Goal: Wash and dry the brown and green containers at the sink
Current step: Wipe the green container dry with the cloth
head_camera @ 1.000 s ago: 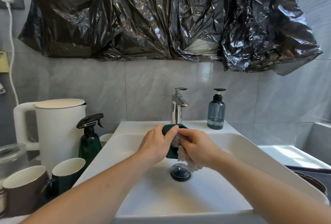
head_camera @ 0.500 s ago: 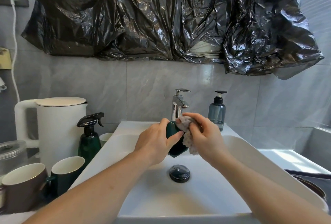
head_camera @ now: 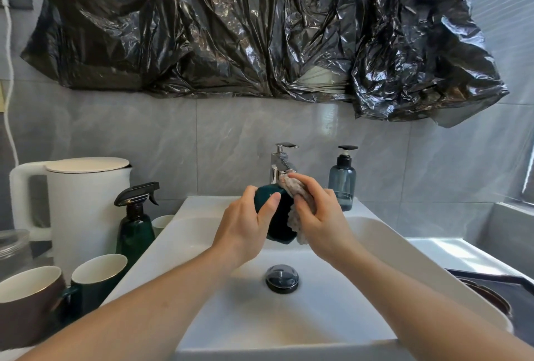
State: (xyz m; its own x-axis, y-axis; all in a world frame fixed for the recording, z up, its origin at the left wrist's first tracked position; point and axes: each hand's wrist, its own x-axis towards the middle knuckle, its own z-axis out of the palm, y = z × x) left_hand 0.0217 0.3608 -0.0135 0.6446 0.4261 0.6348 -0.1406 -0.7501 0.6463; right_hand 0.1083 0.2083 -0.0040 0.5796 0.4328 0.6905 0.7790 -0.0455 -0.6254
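Note:
Over the white sink (head_camera: 384,248), my left hand (head_camera: 245,225) grips a dark green container (head_camera: 281,222), tilted on its side just below the faucet (head_camera: 281,165). My right hand (head_camera: 316,216) holds a beige cloth (head_camera: 297,204) pressed against the container's right side and top. On the counter at the left stand a brown mug (head_camera: 27,300) and a green mug (head_camera: 96,277), both upright with white insides.
A white kettle (head_camera: 81,201) and a dark green spray bottle (head_camera: 135,222) stand left of the sink, with a small white cup (head_camera: 163,222) behind. A blue soap dispenser (head_camera: 342,184) sits at the back right. The black drain plug (head_camera: 281,278) lies in the basin. Black plastic covers the wall above.
Both hands have lifted the green container and cloth from low in the basin up toward the faucet. The cloth has shifted from under the container to its top and right side.

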